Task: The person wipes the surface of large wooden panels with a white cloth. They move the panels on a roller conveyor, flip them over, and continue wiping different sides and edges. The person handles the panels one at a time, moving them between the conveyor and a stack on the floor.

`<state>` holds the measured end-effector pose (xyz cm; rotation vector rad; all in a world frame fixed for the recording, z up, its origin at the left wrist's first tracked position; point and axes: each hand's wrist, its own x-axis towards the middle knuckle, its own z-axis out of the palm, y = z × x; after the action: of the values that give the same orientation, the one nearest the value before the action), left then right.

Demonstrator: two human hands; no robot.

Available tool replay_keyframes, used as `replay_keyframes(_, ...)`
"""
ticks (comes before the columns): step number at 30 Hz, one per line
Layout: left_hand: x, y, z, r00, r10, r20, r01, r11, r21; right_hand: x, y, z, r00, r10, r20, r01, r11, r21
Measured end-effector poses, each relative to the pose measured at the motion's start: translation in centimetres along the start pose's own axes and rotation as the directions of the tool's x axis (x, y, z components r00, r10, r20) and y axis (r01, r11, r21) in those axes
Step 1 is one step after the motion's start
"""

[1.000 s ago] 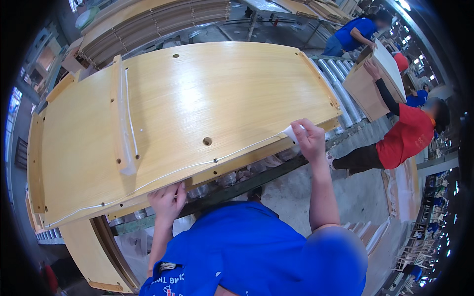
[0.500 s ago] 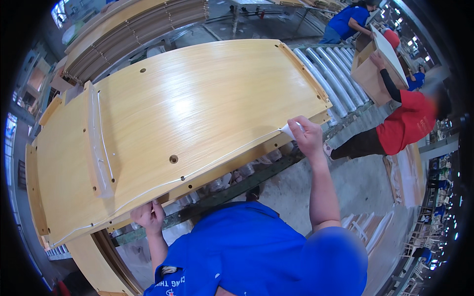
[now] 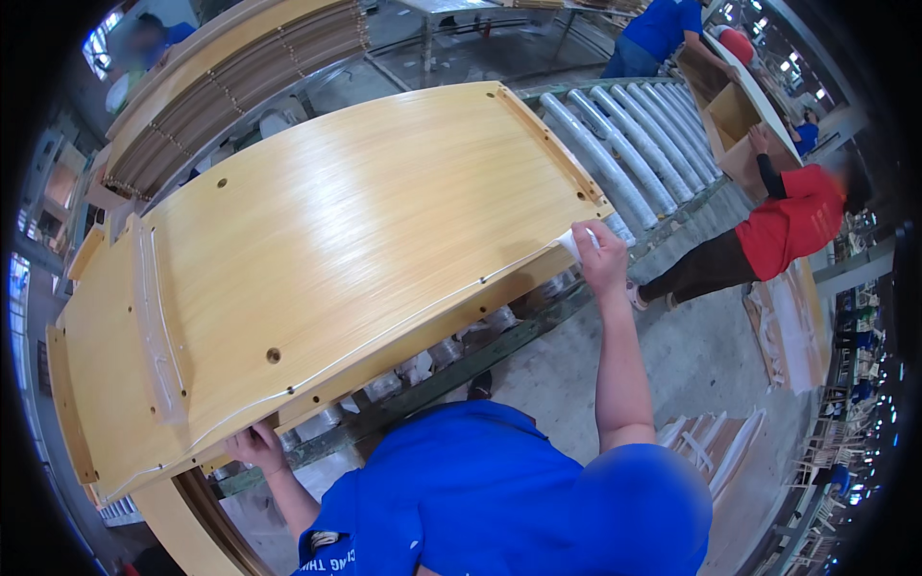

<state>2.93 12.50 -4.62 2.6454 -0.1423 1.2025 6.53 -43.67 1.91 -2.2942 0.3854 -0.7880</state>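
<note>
Two bare hands grip the near edge of a large yellow wooden panel (image 3: 336,240) that lies flat across a roller conveyor (image 3: 624,144): the left hand (image 3: 257,447) curls closed under the panel's near left edge, close to a raised strip (image 3: 158,326) fixed on its top. Further right, the right hand (image 3: 601,257) is closed on a white cloth (image 3: 570,244) pressed against the panel's near right corner. Beyond that corner, well apart from the panel, a person in a red shirt (image 3: 802,216) holds an open wooden box (image 3: 735,120).

A grey concrete floor (image 3: 711,355) lies at four o'clock. White conveyor rollers (image 3: 624,154) run toward one o'clock; stacked curved wooden panels (image 3: 240,86) sit at eleven, bright windows (image 3: 19,288) at nine.
</note>
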Motion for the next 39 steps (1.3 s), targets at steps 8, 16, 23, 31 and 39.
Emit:
replay_keyframes(8,-0.6,-1.3,0.7,0.999,0.027,-0.047,-0.019,0.986,0.164,4.4,8.4,-2.6,0.991,0.048,-0.121,-0.058,0.995,-0.078)
replay_keyframes(16,0.3,0.2,1.0,0.986,0.064,-0.156,-0.034,0.982,0.186,6.1,10.8,-3.5,0.996,0.09,-0.026,-0.093,0.991,-0.1)
replay_keyframes(23,0.9,1.0,0.4,0.984,0.094,-0.15,-0.057,0.971,0.231,6.7,12.2,-3.8,0.997,0.076,0.028,-0.076,0.997,0.002)
replay_keyframes(31,2.2,2.7,1.4,0.985,-0.045,-0.165,0.082,0.971,0.224,6.5,17.4,-5.3,0.977,0.203,-0.065,-0.167,0.918,0.361)
replay_keyframes(39,0.7,4.0,-0.6,0.977,0.097,-0.192,0.004,0.883,0.469,-6.1,18.5,-10.5,0.795,0.375,0.477,-0.223,-0.551,0.804)
